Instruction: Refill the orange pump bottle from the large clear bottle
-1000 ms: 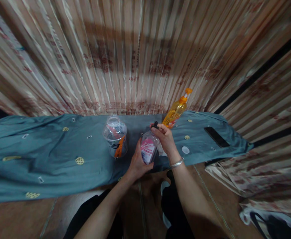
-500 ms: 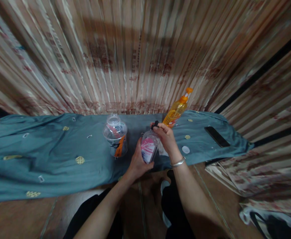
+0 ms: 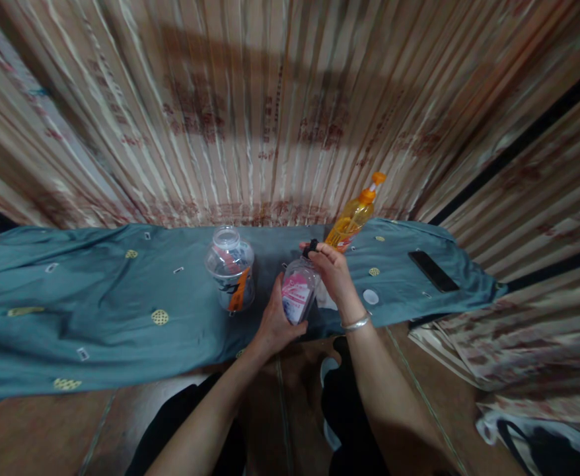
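Observation:
My left hand (image 3: 276,316) is wrapped round the body of a clear plastic bottle (image 3: 297,294) with a pink and white label. At the bottle's top, the fingers of my right hand (image 3: 334,268) pinch a black cap (image 3: 311,248). Whether the cap sits on the neck or just above it, I cannot tell. To the left stands a clear plastic tub (image 3: 229,268) with an orange and dark label and wrapped things inside. Behind my right hand is a yellow pump bottle (image 3: 352,218) with an orange pump head.
A blue-green patterned cloth (image 3: 121,291) covers the long table. A black phone (image 3: 433,271) and a white disc (image 3: 370,297) lie on the right side. Curtains (image 3: 250,119) hang behind and at the sides. A bag (image 3: 542,439) is on the floor at lower right.
Both hands stay on the bottle and its cap. The cap looks slightly higher and turned a little, with my right fingers shifted slightly.

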The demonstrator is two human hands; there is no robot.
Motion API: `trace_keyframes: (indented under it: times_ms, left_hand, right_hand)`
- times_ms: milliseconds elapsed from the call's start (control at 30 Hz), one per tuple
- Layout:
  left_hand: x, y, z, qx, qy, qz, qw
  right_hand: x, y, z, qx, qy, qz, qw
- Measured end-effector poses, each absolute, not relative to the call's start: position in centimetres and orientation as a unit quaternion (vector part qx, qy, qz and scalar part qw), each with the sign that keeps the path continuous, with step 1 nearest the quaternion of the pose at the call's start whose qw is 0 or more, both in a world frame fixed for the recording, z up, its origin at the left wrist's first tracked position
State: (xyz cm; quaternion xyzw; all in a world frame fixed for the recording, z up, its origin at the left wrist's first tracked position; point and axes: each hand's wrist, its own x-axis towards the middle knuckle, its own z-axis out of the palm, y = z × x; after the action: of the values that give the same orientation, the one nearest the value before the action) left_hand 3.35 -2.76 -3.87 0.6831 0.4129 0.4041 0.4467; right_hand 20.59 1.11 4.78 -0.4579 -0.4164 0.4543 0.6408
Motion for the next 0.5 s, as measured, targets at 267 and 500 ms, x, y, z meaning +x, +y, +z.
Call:
trace_keyframes:
  times_ms: [267,500]
  left_hand:
    - [3.38,-2.79,-3.72,0.686,0.416,0.395,0.447]
    - [3.38,-2.72,-3.93,0.688,0.417,0.397,0.442]
  right_hand:
    - [20.76,1.31,4.45,-0.475,-0.425,0.424,0.644]
    - [20.70,1.00,4.96,-0.475,-0.435,0.446,0.621]
